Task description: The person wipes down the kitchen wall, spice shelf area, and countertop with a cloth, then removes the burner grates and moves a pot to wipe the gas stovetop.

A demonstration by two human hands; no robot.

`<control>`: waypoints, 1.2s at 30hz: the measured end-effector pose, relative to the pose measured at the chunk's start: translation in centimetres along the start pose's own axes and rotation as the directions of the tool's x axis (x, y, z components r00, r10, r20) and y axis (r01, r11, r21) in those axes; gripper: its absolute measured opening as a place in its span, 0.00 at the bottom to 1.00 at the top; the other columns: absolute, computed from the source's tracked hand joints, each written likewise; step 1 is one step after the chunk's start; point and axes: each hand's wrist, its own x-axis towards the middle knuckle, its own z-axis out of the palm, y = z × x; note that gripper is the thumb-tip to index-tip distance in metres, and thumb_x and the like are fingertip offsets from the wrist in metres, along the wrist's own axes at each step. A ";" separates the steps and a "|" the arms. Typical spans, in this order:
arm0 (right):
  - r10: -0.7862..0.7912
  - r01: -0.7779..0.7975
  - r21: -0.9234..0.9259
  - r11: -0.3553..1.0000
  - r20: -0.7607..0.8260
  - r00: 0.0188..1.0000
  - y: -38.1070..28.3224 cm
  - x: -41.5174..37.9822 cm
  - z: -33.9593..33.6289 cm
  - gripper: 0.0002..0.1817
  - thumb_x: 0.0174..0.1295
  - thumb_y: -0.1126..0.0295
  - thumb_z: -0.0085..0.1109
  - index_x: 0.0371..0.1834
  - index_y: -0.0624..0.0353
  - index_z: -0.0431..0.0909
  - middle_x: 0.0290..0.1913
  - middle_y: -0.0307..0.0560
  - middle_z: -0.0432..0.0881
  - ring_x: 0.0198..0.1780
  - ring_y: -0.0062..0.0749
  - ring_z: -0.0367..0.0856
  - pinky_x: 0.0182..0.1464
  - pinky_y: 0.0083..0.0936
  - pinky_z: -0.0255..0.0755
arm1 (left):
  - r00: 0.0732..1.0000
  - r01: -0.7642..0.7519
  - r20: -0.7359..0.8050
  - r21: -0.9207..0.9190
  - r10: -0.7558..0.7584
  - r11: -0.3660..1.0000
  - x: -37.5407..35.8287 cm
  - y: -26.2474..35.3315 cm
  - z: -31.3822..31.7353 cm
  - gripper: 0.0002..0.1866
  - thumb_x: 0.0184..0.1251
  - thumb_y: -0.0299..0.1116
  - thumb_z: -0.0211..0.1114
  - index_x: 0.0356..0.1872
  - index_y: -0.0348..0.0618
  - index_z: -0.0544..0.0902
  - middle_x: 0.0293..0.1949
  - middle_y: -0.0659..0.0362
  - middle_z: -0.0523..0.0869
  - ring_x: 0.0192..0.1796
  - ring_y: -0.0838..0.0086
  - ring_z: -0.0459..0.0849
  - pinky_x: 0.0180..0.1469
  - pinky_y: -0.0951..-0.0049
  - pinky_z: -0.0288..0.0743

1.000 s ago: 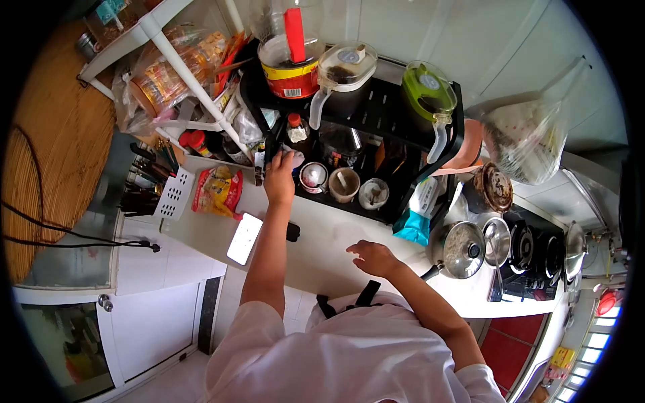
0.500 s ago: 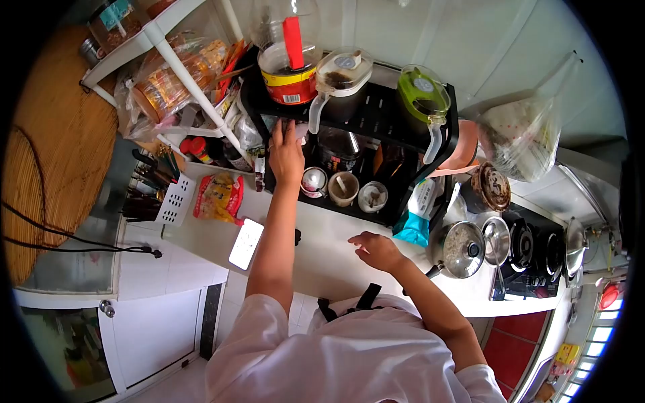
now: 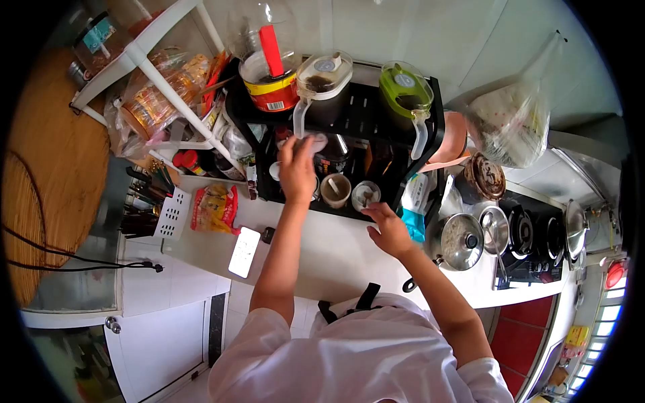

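My left hand [image 3: 297,173] is in front of the black two-tier rack [image 3: 361,115], its fingers closed on a small round translucent lid [image 3: 317,142]. Below it, a small jar partly hides behind my wrist. Next to that stands an open beige jar [image 3: 335,191] with a spoon handle in it. To its right is a small jar with white contents [image 3: 366,194]. My right hand [image 3: 391,232] reaches to the front edge of that jar, fingertips at or touching its rim, thumb apart. A white round piece [image 3: 275,171] shows left of my left hand.
On the rack's top are a red-yellow tub [image 3: 274,94], a clear-lidded pitcher [image 3: 325,80] and a green-lidded one [image 3: 406,91]. A phone [image 3: 244,252] and a snack bag [image 3: 214,207] lie left. Rightwards are a lidded pan [image 3: 461,242] and a stove [image 3: 534,242].
My left hand has moved right and down from the rack's left side, now with the round lid. My right hand has risen from above the counter to the white-filled jar.
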 end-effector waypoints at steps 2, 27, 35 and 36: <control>-0.060 0.056 -0.065 0.996 -0.048 0.997 -0.3 0.9 -0.3 0.25 0.51 0.76 0.64 0.56 0.53 0.77 0.60 0.48 0.73 0.56 0.47 0.78 0.55 0.38 0.78 | 0.991 -0.133 0.020 0.001 0.133 0.991 -0.2 2.2 1.2 0.26 0.54 0.21 0.67 0.55 0.57 0.83 0.60 0.56 0.74 0.61 0.51 0.74 0.58 0.58 0.75; -0.007 0.048 -0.092 0.995 0.407 0.913 1.2 -2.1 0.6 0.20 0.59 0.69 0.59 0.57 0.48 0.79 0.59 0.46 0.75 0.52 0.44 0.82 0.54 0.37 0.79 | 0.868 -0.231 0.478 0.146 0.136 0.962 -9.9 1.4 4.9 0.26 0.53 0.32 0.73 0.57 0.45 0.79 0.59 0.51 0.76 0.61 0.50 0.75 0.60 0.57 0.75; 0.065 -0.020 -0.099 0.995 0.472 0.879 1.1 -3.7 0.0 0.20 0.60 0.68 0.59 0.57 0.46 0.79 0.54 0.46 0.79 0.52 0.44 0.82 0.55 0.36 0.78 | 0.935 -0.168 0.322 0.029 0.150 0.985 -13.0 6.0 -0.7 0.19 0.57 0.25 0.64 0.52 0.46 0.82 0.53 0.56 0.78 0.51 0.55 0.78 0.49 0.59 0.79; 0.063 -0.020 -0.095 0.995 0.476 0.877 1.1 -3.9 0.0 0.20 0.60 0.67 0.59 0.57 0.46 0.79 0.54 0.46 0.79 0.52 0.44 0.82 0.55 0.37 0.78 | 0.904 -0.143 0.412 0.036 0.116 0.989 -16.3 4.9 0.0 0.20 0.57 0.26 0.64 0.54 0.47 0.81 0.56 0.56 0.77 0.53 0.54 0.78 0.51 0.58 0.78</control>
